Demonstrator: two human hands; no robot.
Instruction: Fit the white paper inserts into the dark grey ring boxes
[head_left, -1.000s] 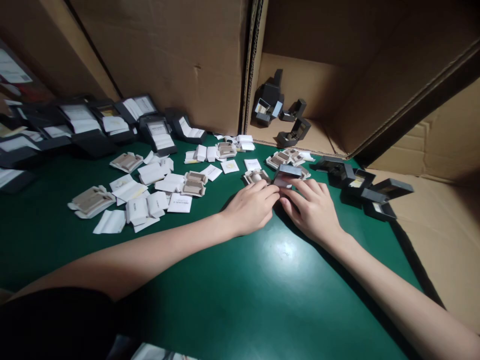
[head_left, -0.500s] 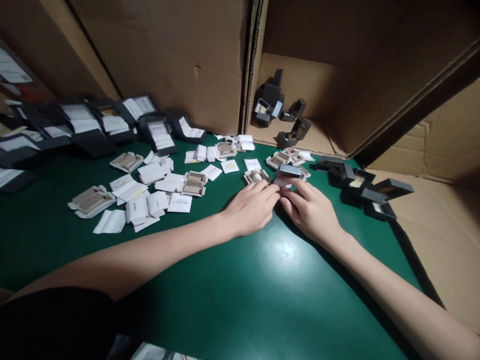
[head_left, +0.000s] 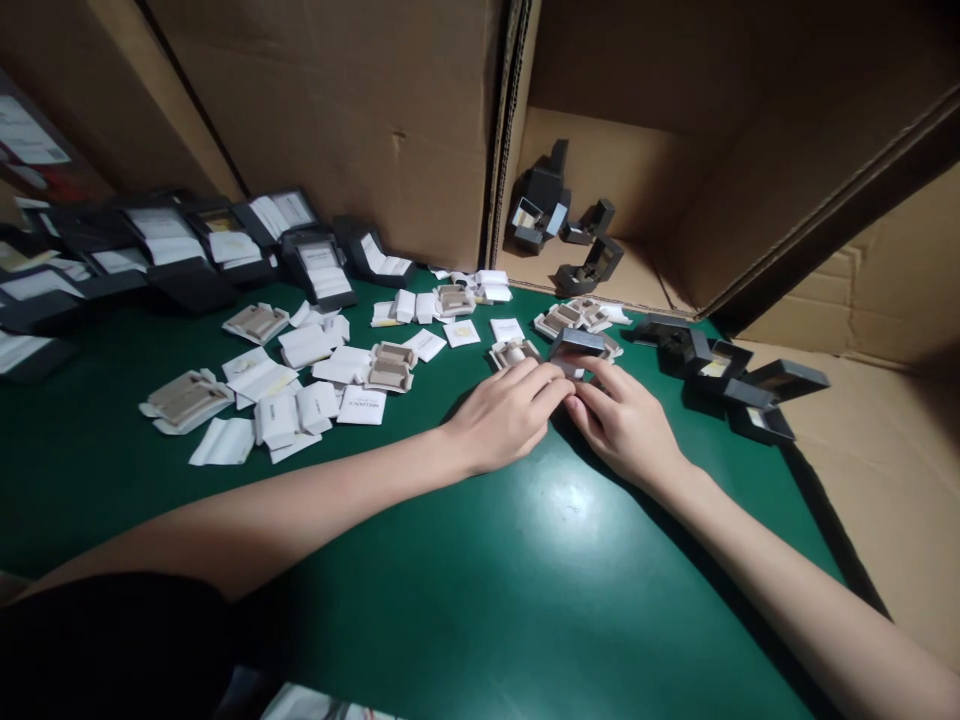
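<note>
A small black hinged box (head_left: 576,344) stands with its lid raised on the green table, between my two hands. My right hand (head_left: 628,425) is closed around its near right side, fingers and thumb bent. My left hand (head_left: 508,418) reaches the front of the box with its fingers curled and pressed together. What those fingertips hold is hidden, and so is most of the box's inside. Beside my left knuckles lies an opened cardboard insert (head_left: 514,353) with a white rounded piece on it. A white printed card (head_left: 506,329) lies just behind.
Several black boxes with white papers (head_left: 322,268) stand along the back left. White folded papers (head_left: 276,418) and cardboard inserts (head_left: 187,400) are scattered at left. More black boxes (head_left: 765,400) sit at right. A large carton (head_left: 637,260) opens behind, with several small boxes inside.
My left fingers have shifted slightly right across the front of the box. My right hand stays around it. The whole view has moved a little.
</note>
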